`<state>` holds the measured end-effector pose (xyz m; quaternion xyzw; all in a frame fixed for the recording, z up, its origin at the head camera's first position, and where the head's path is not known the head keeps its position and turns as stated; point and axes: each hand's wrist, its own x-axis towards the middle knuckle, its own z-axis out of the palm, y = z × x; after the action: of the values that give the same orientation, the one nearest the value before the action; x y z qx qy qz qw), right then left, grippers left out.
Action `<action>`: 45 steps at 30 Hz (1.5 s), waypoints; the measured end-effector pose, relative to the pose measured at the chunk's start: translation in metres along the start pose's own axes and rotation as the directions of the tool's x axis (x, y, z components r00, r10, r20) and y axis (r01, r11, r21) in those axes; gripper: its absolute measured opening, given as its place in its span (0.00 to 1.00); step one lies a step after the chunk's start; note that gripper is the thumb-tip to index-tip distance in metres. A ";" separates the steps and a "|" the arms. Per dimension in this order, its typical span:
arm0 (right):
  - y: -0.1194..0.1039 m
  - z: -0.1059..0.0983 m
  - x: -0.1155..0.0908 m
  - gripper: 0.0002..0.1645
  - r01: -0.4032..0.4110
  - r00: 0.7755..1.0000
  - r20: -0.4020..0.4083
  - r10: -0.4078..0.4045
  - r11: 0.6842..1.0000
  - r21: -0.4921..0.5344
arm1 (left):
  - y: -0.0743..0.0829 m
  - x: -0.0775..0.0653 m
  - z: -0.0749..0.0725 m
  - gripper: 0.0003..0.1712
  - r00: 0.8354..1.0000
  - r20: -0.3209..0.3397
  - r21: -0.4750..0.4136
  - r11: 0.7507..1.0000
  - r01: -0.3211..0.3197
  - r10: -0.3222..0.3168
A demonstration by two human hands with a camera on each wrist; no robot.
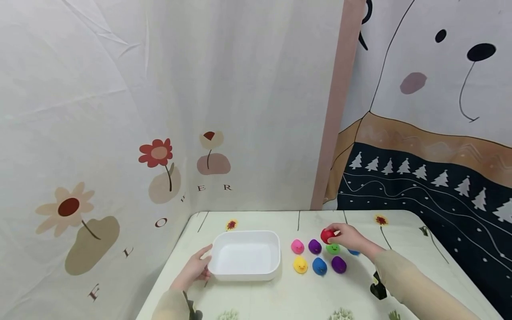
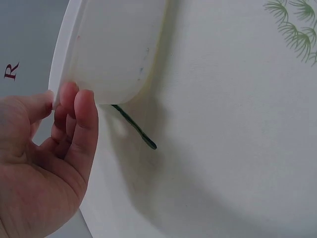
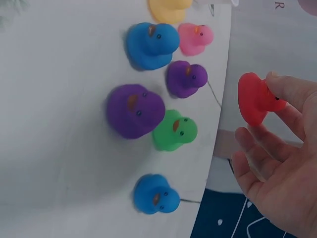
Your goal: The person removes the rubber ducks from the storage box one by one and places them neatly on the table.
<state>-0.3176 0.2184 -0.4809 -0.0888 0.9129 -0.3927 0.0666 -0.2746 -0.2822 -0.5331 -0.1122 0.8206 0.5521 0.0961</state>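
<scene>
Between the thumb and fingers of my right hand [image 1: 347,237] is a red rubber duck [image 3: 255,99], pinched and raised above the table behind the other ducks. In the head view a green duck [image 1: 333,249] sits just below it, and a blue duck [image 3: 156,194] is partly covered by the wrist there. My left hand [image 1: 197,265] grips the left rim of a white rectangular tub [image 1: 245,277], thumb on one side and fingertips on the other. The tub's inside shows bare white in the head view.
Right of the tub stand several more ducks: pink [image 1: 297,246], yellow [image 1: 300,265], blue [image 1: 319,266], and two purple ones [image 1: 338,265]. They rest on a pale flower-printed tablecloth [image 1: 248,302]. Printed curtains [image 1: 256,111] hang behind the table and along its left side.
</scene>
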 end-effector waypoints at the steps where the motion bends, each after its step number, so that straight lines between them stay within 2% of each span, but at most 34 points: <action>1: 0.002 -0.001 -0.001 0.17 0.000 1.000 -0.004 0.000 1.000 -0.004 | 0.000 0.000 0.000 0.30 1.000 0.003 -0.002 1.000 0.000 0.000; 11: 0.030 -0.009 -0.015 0.18 -0.049 0.999 -0.015 0.049 0.999 0.008 | -0.002 0.000 -0.002 0.30 1.000 -0.003 -0.023 1.000 0.009 -0.010; 23: 0.058 -0.017 -0.036 0.17 0.002 0.999 -0.035 -0.003 1.000 -0.016 | -0.007 0.004 -0.003 0.30 1.000 -0.009 -0.021 1.000 0.012 -0.012; 32: 0.077 -0.013 -0.046 0.15 -0.024 0.998 -0.055 0.023 0.999 -0.026 | -0.003 0.002 -0.001 0.30 1.000 -0.012 -0.016 1.000 0.017 -0.017; 45: 0.092 -0.004 -0.051 0.17 -0.073 0.995 -0.064 0.071 0.997 -0.027 | -0.002 0.003 0.001 0.30 1.000 0.001 -0.024 1.000 0.012 -0.012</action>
<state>-0.2787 0.2945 -0.5428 -0.0445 0.9229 -0.3791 0.0507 -0.2773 -0.2820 -0.5358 -0.1181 0.8132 0.5613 0.0985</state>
